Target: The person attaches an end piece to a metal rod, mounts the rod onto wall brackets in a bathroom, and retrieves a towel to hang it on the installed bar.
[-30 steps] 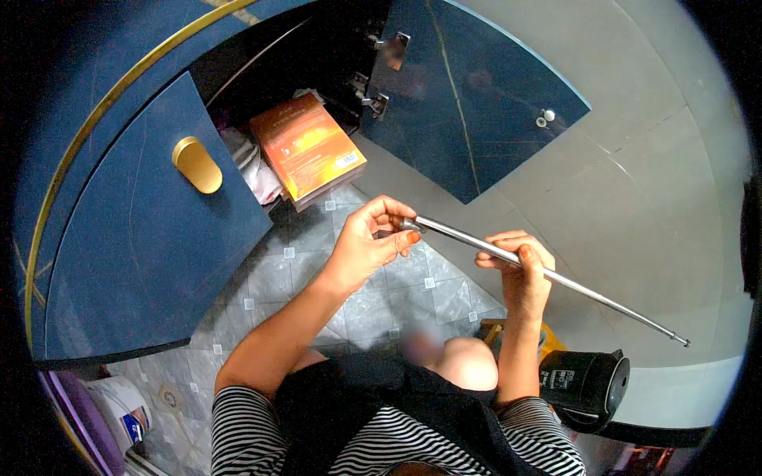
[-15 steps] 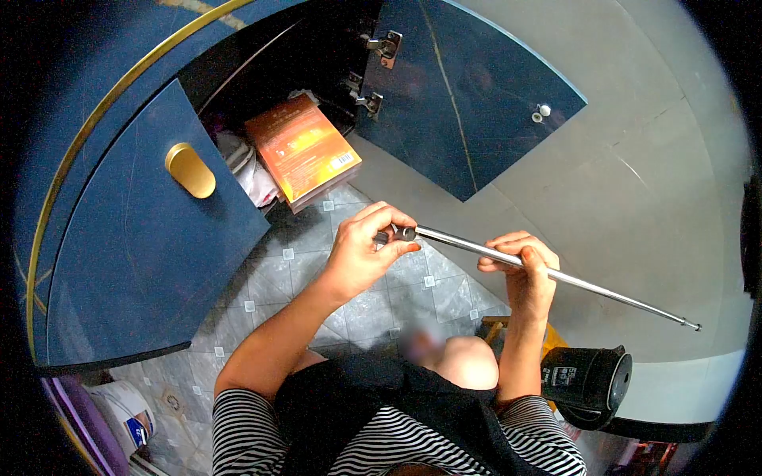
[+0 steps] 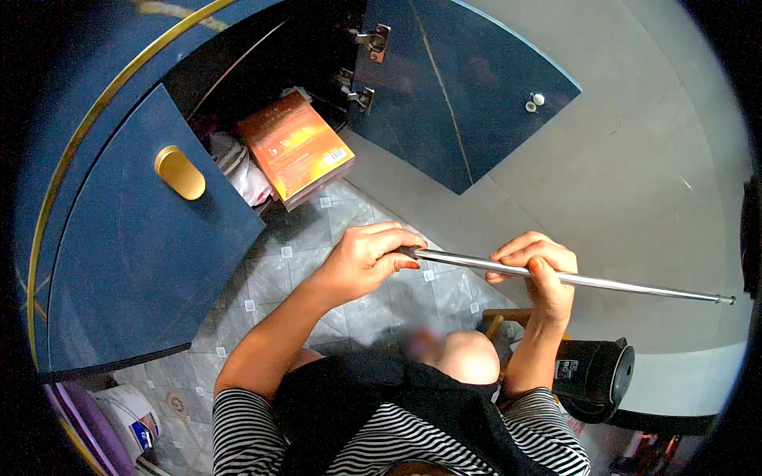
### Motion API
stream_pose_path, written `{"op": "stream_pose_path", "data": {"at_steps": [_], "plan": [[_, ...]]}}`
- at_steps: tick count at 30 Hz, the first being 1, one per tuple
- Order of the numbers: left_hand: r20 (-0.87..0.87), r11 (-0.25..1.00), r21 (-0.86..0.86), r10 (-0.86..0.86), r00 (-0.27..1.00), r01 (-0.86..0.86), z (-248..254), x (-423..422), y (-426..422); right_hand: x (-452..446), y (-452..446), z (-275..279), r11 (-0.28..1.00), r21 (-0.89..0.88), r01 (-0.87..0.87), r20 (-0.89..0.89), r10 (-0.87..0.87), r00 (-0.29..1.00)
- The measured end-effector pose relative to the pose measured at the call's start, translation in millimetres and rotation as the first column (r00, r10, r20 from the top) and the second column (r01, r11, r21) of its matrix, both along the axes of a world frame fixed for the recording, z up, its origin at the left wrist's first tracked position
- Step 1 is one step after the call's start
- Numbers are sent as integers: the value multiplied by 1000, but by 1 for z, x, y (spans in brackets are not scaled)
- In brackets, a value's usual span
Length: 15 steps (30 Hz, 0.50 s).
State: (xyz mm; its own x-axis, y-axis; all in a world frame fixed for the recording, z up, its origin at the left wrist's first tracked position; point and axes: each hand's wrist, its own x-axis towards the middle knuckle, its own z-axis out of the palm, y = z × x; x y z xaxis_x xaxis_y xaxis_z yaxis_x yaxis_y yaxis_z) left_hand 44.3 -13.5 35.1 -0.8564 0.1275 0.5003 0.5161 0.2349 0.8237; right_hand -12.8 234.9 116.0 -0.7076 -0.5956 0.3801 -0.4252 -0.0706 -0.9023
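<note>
A slim shiny metal rod [image 3: 627,285], with a flared tip at its right end, spans both hands over the floor. At its left end is a dark piece [image 3: 407,251], mostly hidden by my fingers. My left hand [image 3: 365,258] is closed around that dark end, thumb and forefinger pinching it. Farther along, my right hand [image 3: 544,274] grips the rod near its middle, thumb on the near side and fingers curled over the top. The rod slopes slightly down to the right.
Ahead, a blue cabinet has a left door [image 3: 135,238] with a gold handle and an open right door [image 3: 464,87]. An orange box [image 3: 294,147] juts out beside white cloth [image 3: 246,178]. A black appliance [image 3: 591,377] stands at right, a white bucket [image 3: 127,416] at lower left.
The rod has swung closer to level, its far tip rising and shifting right. My right hand has moved slightly right. The dark end has turned more in line with the rod.
</note>
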Motion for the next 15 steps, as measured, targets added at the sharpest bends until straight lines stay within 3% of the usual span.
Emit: {"op": "stream_pose_path", "data": {"at_steps": [5, 8, 15], "plan": [[-7, 994, -8, -105, 994, 105, 3, 1, 0, 1, -1, 18, 992, 93, -91, -114, 101, 988], [3, 991, -32, -127, 992, 127, 4, 3, 3, 3, -2, 19, 990, 117, -74, -96, 86, 992], [-90, 997, -38, 67, 994, -70, 3, -1, 11, 7, -7, -12, 996, -17, 92, 102, -89, 991]]}}
